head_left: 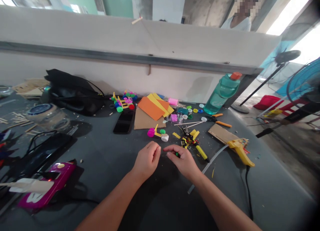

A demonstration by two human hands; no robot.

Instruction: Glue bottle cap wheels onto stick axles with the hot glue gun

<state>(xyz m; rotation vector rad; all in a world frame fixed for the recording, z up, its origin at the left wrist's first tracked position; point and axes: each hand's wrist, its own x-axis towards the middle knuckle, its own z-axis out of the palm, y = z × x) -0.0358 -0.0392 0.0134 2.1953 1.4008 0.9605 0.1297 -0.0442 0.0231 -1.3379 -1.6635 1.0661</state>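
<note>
My left hand (148, 159) is closed just above the dark table, thumb pressed against curled fingers; whatever it may hold is hidden. Close beside it, my right hand (183, 161) has bent fingers, its index finger and thumb pointing toward the left hand. A small green piece (177, 154), possibly a bottle cap, shows inside the curl of the right hand, mostly covered. Just beyond both hands lies a small assembly of yellow sticks (157, 132) with a magenta cap (151, 132) and a white cap (164, 137) at its ends. Behind it is a loose green cap (162, 131).
Yellow-black pliers (197, 149), a glue stick (210, 164) running into a yellow glue gun (238, 151), and orange-handled pliers (222, 123) lie rightward. Farther back are a phone (124, 121), orange paper (152, 108) and a green bottle (221, 94). A magenta power strip (53, 187) sits left.
</note>
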